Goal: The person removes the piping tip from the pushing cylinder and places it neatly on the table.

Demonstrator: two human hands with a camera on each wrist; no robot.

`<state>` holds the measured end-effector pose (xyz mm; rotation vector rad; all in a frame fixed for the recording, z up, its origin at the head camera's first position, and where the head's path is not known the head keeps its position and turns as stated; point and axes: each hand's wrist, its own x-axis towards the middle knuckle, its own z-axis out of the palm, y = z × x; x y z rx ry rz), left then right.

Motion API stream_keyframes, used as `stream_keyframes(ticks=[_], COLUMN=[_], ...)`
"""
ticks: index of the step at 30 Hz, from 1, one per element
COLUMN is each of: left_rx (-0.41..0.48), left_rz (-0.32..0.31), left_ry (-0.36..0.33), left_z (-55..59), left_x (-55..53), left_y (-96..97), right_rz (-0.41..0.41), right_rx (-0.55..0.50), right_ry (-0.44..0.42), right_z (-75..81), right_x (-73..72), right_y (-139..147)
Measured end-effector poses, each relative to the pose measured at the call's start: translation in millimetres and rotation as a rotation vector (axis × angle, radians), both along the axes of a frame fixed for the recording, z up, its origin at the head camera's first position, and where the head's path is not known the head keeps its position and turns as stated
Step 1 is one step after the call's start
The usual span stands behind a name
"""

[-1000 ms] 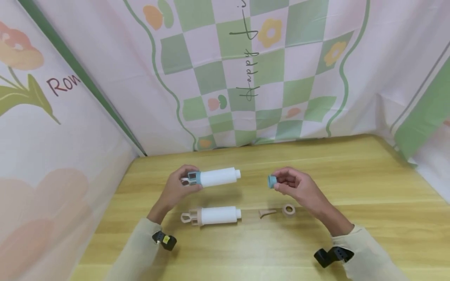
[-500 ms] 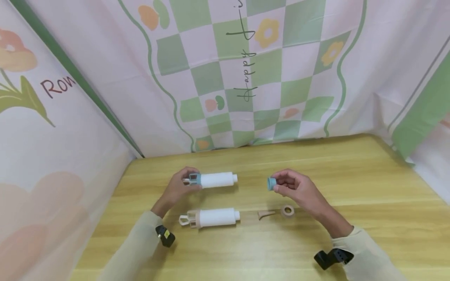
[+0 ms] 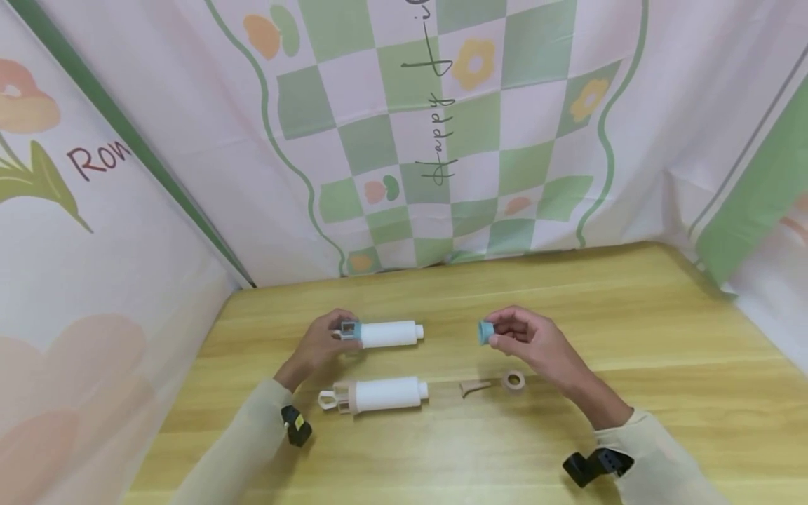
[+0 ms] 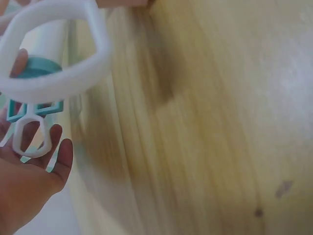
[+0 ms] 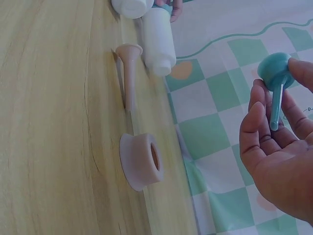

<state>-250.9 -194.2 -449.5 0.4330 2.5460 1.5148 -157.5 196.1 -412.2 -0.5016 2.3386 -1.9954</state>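
My left hand (image 3: 320, 344) holds a white tube (image 3: 388, 334) by its teal open-framed collar (image 3: 350, 330), thumb on the near side. The narrow tip points right; in the left wrist view a white pull ring (image 4: 34, 153) hangs from the collar end among the fingers. My right hand (image 3: 536, 344), to the right of that tip, pinches a small teal part (image 3: 485, 332) between thumb and fingers. The right wrist view shows this part as a rounded cup (image 5: 272, 67) with a thin stem (image 5: 276, 110). Air separates the teal part from the tube.
Nearer me on the wooden table (image 3: 473, 456) lies a matching white tube (image 3: 388, 394) with a beige collar. To its right lie a beige funnel-shaped piece with a stem (image 3: 472, 388) and a flanged beige ring (image 5: 139, 159). Printed curtains (image 3: 379, 238) stand behind and at the sides.
My left hand has lowered the white tube a little toward the beige-collared one, and the tube lies more level in view. My right hand keeps its hold on the teal part, nearly still.
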Motion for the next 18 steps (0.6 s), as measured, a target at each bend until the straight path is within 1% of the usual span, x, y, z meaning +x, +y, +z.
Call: stream_keyframes(ticks=[4,8,18], left_rx=[-0.027,-0.019,0.011], left_rz=[0.008,-0.004,-0.045], left_ry=[-0.016,-0.037,-0.067], left_z=[-1.4,-1.2,-0.7], left_x=[-0.6,-0.8,-1.4], left_y=[-0.9,-0.6,-3.1], right_rz=[0.010,0.013,0.016], right_rx=[-0.004,0.003,0.008], right_ry=[0.006,0.021,0.020], right_z=[0.4,0.2,-1.2], right_x=[-0.2,0.0,1.5], right_y=[-1.5,-2.0,-2.9])
